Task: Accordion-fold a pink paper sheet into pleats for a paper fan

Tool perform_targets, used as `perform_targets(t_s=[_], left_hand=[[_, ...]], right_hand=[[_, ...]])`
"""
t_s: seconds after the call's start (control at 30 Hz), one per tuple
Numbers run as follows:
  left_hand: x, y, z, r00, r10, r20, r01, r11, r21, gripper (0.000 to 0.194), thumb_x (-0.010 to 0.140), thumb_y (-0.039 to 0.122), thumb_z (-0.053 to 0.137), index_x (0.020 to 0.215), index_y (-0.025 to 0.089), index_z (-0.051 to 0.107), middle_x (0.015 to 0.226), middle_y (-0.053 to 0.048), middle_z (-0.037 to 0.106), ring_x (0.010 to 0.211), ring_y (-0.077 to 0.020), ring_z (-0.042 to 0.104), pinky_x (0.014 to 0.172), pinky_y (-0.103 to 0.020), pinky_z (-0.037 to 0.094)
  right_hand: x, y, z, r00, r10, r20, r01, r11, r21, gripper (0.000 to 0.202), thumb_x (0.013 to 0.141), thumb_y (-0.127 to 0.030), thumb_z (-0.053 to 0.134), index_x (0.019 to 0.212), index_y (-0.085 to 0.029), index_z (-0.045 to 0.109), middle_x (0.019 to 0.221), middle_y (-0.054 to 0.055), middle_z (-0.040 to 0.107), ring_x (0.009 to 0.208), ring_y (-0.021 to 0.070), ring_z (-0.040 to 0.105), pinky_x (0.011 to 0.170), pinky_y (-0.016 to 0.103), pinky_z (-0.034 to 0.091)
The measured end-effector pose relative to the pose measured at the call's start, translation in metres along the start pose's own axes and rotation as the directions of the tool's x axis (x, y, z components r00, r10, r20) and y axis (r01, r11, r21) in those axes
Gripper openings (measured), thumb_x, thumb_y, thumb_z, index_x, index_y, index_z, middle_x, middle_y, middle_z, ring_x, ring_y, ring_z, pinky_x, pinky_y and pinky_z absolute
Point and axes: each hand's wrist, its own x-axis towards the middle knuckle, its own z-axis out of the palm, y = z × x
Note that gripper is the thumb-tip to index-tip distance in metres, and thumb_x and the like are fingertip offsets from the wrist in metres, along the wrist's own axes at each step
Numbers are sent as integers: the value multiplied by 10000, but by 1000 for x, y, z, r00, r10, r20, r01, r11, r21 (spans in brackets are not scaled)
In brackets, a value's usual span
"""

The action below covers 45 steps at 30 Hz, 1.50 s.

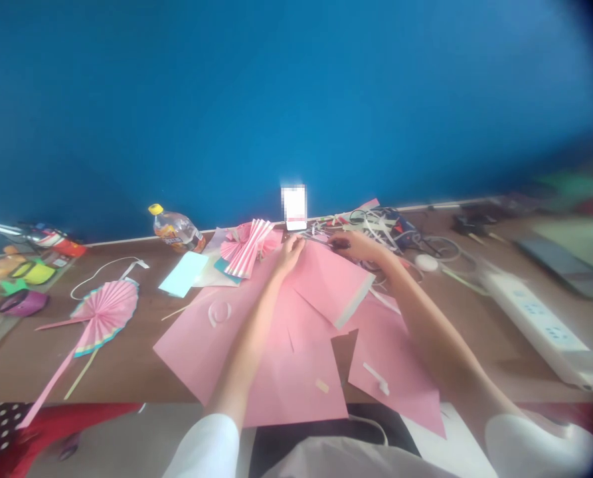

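My left hand [291, 255] pinches the far left corner of a pink paper sheet [329, 282] with a whitish strip along its right edge. My right hand [358, 245] is closed around the dark handles of a pair of scissors [339, 243]. Their blades point left along the sheet's far edge, toward my left hand; whether they are apart is too small to tell. Below both forearms lie larger pink sheets [296, 392] with paper scraps on them. Left of my left hand rests a pleated pink paper piece [249, 249].
A pink folded fan [107, 309] lies on the table at left. Near the wall stand a tilted bottle [176, 229] and a white upright card [295, 207]. Scraps and cables [383, 226] pile up behind my right hand. A white power strip [535, 318] lies at right.
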Motion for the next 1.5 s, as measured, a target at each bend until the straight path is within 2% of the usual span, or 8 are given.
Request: perform_targets(t_s=[0.17,0.53,0.67,0.9,1.1,1.37,1.5], left_hand=[[0,-1,0,1000,-12,-6,12,1000,-12,283,905,450,537,1000,193,610,1023,-49,636,995,-197,576,900,-294,432],[-1,2,0,999,12,31,-11,1000,-20,285,911,451,521,959,185,610,962,-45,631,967,-192,572,915,-311,429],[-2,3,-1,999,-11,34,12,1000,-12,287,910,454,518,971,186,602,986,-45,623,962,-184,565,898,-289,424],[-4,13,-1,998,9,64,-6,999,-40,311,909,491,501,890,189,573,845,-14,573,810,-150,519,793,-249,417],[-5,14,-3,998,25,54,-23,999,-41,285,907,461,515,897,184,582,872,-19,591,840,-155,534,822,-255,424],[-3,8,-3,997,21,73,-15,997,-77,278,893,428,557,958,169,632,950,-50,646,933,-182,581,887,-299,450],[-3,9,-2,993,29,112,-16,993,-116,301,895,454,553,942,167,632,915,-45,642,871,-168,579,851,-295,459]], right_hand=[[-1,-1,-2,1000,-4,28,4,1000,12,361,762,-259,585,1095,-214,716,834,28,711,685,163,576,660,273,418],[1,7,1,998,-14,58,12,1000,22,337,758,-271,567,1054,-214,718,765,13,677,652,149,539,645,267,398],[0,9,3,998,-13,59,11,999,34,328,761,-275,573,1050,-213,714,801,19,694,651,149,536,650,269,401],[0,12,7,998,-19,56,17,999,39,327,773,-266,558,1063,-210,701,827,22,699,693,156,573,673,262,416],[0,11,7,1000,-12,16,11,999,42,332,759,-261,560,1048,-209,714,811,19,699,689,155,564,669,265,416],[2,11,9,999,-27,24,25,997,66,355,731,-272,583,1049,-202,725,810,21,694,690,154,555,674,268,427],[1,10,10,1000,-13,24,10,995,100,380,712,-245,578,1060,-198,725,867,31,711,718,157,572,685,267,434]])
